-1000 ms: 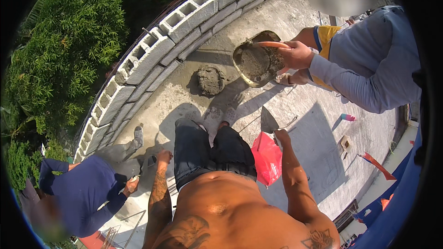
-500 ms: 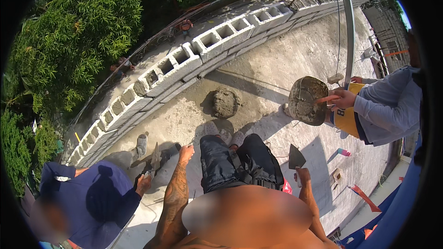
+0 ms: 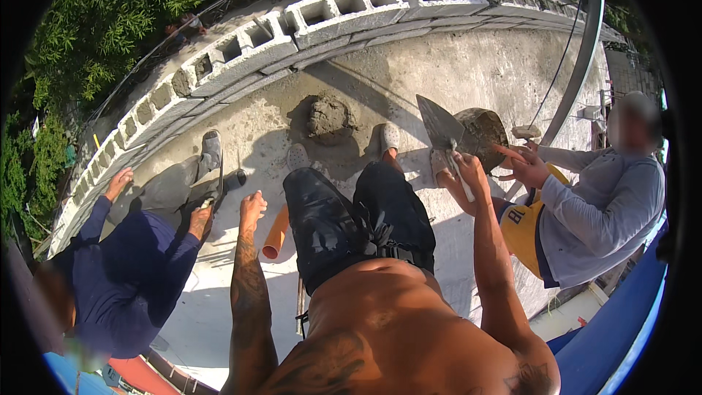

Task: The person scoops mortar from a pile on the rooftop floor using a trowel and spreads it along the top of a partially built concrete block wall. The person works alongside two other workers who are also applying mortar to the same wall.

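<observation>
My right hand (image 3: 472, 175) is closed around the handle of a pointed trowel (image 3: 441, 126), whose grey blade points forward and left. Just behind the blade, partly covered by it, is a mortar-crusted bucket (image 3: 484, 136) at the hands of a co-worker (image 3: 607, 183) on the right; whether blade and bucket touch, I cannot tell. My left hand (image 3: 253, 209) hangs beside my left thigh, fingers curled in, with nothing visible in them. On the floor ahead of my feet sits a heap of wet mortar (image 3: 330, 117).
A curved hollow-block wall (image 3: 256, 62) runs across the front, some cells filled with mortar. On the left, a co-worker in dark blue (image 3: 135, 271) bends close to it, a tool in one hand. An orange pipe (image 3: 276, 232) is near my left hand. A metal post (image 3: 581, 66) rises at right.
My right hand has lifted the trowel forward, up to the bucket. My feet are wider apart. The bucket has shifted, and the left co-worker's other hand now shows near the wall.
</observation>
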`<state>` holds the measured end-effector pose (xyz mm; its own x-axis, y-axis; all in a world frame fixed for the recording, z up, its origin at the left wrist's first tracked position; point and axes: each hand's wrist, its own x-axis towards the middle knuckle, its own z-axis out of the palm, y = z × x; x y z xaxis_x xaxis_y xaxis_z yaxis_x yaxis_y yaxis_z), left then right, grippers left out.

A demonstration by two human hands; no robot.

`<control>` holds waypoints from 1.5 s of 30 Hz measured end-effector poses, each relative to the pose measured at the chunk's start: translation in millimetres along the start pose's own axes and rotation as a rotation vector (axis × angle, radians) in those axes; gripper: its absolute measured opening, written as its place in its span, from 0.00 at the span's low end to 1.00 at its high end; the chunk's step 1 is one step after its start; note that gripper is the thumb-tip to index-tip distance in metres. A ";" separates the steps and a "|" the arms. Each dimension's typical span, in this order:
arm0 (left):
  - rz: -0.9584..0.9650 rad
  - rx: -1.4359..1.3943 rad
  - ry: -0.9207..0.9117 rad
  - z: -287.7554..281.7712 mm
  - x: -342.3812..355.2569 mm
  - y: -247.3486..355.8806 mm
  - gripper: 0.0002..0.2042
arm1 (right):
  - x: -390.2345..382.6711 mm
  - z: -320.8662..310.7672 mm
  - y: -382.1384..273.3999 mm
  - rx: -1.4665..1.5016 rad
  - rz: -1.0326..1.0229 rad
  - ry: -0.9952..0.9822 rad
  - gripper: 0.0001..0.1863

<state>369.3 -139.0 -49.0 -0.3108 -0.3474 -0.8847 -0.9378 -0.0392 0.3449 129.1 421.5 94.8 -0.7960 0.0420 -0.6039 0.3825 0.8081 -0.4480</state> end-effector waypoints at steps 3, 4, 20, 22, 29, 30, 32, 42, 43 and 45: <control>-0.095 -0.086 0.073 38.9 -51.3 -59.5 0.15 | 82.8 -12.8 1.5 0.080 -0.074 -0.103 0.22; -0.108 -0.021 0.114 59.5 -72.2 -74.3 0.14 | 108.6 -11.1 3.9 0.107 -0.017 -0.084 0.21; 0.278 0.068 -0.135 316.8 -1.7 -15.4 0.13 | 288.6 239.6 124.9 -0.197 0.410 -0.305 0.27; 0.140 0.021 -0.194 347.3 28.3 -20.4 0.13 | 302.6 295.9 140.8 -0.133 0.522 -0.442 0.26; 0.151 0.163 -0.169 412.5 109.0 -66.9 0.08 | 301.7 449.4 146.4 0.100 0.192 -0.248 0.26; 0.226 0.147 -0.185 420.0 113.5 -73.0 0.04 | 297.1 461.8 152.2 0.087 0.116 -0.205 0.25; 0.320 0.169 -0.215 435.1 124.6 -82.6 0.05 | 294.6 480.8 168.2 0.022 0.135 -0.218 0.23; 0.216 0.224 -0.235 454.2 150.7 -64.3 0.07 | 349.0 457.4 187.7 -0.113 -0.009 -0.198 0.22; 0.219 0.269 -0.228 455.3 151.9 -59.3 0.08 | 352.1 433.6 194.2 -0.115 -0.036 -0.179 0.23; 0.236 0.242 -0.199 459.0 155.9 -52.6 0.09 | 366.3 377.1 218.5 -0.222 -0.011 -0.227 0.23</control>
<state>299.2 238.9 -349.1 -0.5242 -0.1309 -0.8415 -0.8387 0.2509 0.4834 97.9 391.9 -472.8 -0.6647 -0.0791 -0.7429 0.2430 0.9174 -0.3151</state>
